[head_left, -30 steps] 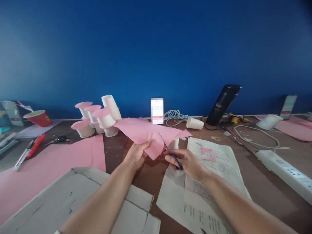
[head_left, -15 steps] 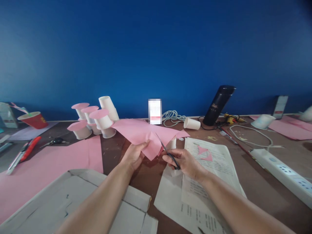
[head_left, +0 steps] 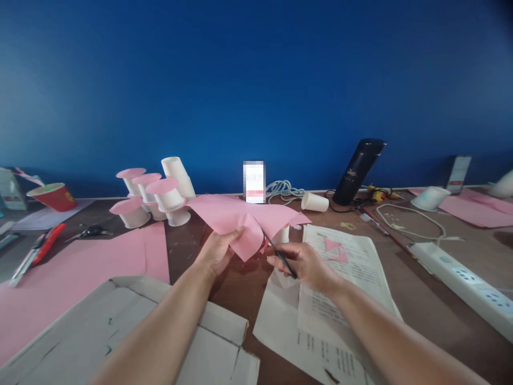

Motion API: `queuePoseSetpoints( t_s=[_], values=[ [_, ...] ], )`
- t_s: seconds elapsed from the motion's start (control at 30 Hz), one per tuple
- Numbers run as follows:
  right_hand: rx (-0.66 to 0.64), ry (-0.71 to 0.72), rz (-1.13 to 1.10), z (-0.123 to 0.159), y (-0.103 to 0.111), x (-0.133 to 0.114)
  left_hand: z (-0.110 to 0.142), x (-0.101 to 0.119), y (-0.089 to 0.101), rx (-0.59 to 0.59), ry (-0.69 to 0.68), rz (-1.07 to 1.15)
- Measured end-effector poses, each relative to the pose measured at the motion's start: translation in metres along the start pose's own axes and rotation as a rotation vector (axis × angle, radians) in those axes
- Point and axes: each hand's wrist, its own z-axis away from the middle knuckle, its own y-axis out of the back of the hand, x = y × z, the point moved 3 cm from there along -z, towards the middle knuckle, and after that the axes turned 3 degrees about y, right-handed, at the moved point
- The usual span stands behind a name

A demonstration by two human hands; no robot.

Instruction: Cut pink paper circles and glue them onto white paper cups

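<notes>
A sheet of pink paper (head_left: 224, 214) is held up over the brown table. My left hand (head_left: 216, 254) pinches its near left part, thumb on top and fingers underneath. In my right hand (head_left: 298, 264) is a pair of dark scissors (head_left: 282, 258), fingers closed round the handles. The blades lie in a slit in the paper, with a curved cut edge beside them. Behind the right hand, a white paper cup (head_left: 284, 235) shows in part below the sheet. Small pink scraps (head_left: 336, 250) rest on the printed sheets (head_left: 356, 272) to the right.
White cups with pink discs (head_left: 162, 187) stand stacked at left. A utility knife (head_left: 36, 254) lies near a large pink sheet (head_left: 120, 256). At the back are a phone (head_left: 254, 183), a cup on its side (head_left: 315, 202) and a black flask (head_left: 358, 171). A power strip (head_left: 460, 278) lies right.
The scissors' blades have closed further, and the slit in the pink paper has opened into a wider curved gap. Both hands stay in nearly the same place.
</notes>
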Motion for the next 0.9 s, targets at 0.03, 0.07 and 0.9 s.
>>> queuePoseSetpoints(
  t_s=[0.03,0.07,0.9],
  values=[
    [0.010,0.036,0.052,0.002,0.000,-0.003,0.001,0.003,-0.001,-0.015,-0.014,0.001],
    [0.036,0.087,0.120,0.004,0.000,-0.006,0.002,0.006,-0.001,-0.032,-0.035,0.004],
    [-0.080,-0.051,-0.009,-0.006,-0.008,0.013,-0.008,-0.005,0.014,0.022,0.311,-0.042]
  ],
)
